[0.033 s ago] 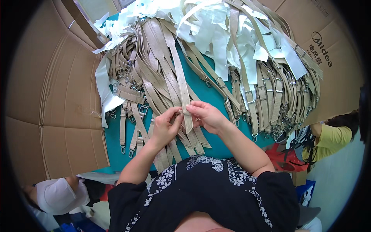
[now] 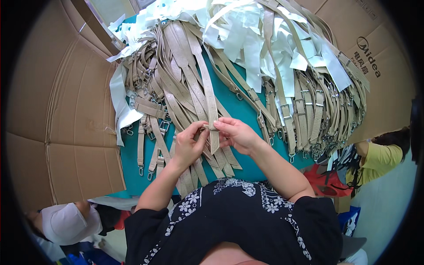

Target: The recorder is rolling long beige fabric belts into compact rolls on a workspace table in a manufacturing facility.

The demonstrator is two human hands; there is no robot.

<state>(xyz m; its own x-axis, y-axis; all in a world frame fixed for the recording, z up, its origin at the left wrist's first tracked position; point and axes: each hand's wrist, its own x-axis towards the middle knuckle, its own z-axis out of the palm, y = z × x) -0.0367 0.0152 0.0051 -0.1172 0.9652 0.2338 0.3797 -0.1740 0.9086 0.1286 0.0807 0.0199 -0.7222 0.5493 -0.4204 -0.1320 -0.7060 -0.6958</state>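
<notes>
A long beige strap (image 2: 206,81) runs down from the pile toward me, its pointed end hanging between my hands. My right hand (image 2: 237,136) pinches this strap near its end between thumb and fingers. Close against its left edge, my left hand (image 2: 190,140) has thumb and forefinger pressed together at a small beige band (image 2: 212,129) that crosses the strap. Whether the band goes all the way around cannot be seen. More beige straps (image 2: 176,84) lie in a loose bundle beneath and behind both hands, with their cut ends spread toward my body.
Short straps with metal clips (image 2: 140,148) lie at the left of the green table (image 2: 245,152). Buckled straps (image 2: 316,110) hang in a dense row at right. White sheets (image 2: 243,39) cover the back. Cardboard (image 2: 84,119) stands on both sides. Other people sit at lower left and right.
The strap's pointed end has turned slightly and sits a touch lower. Both hands stay nearly in place.
</notes>
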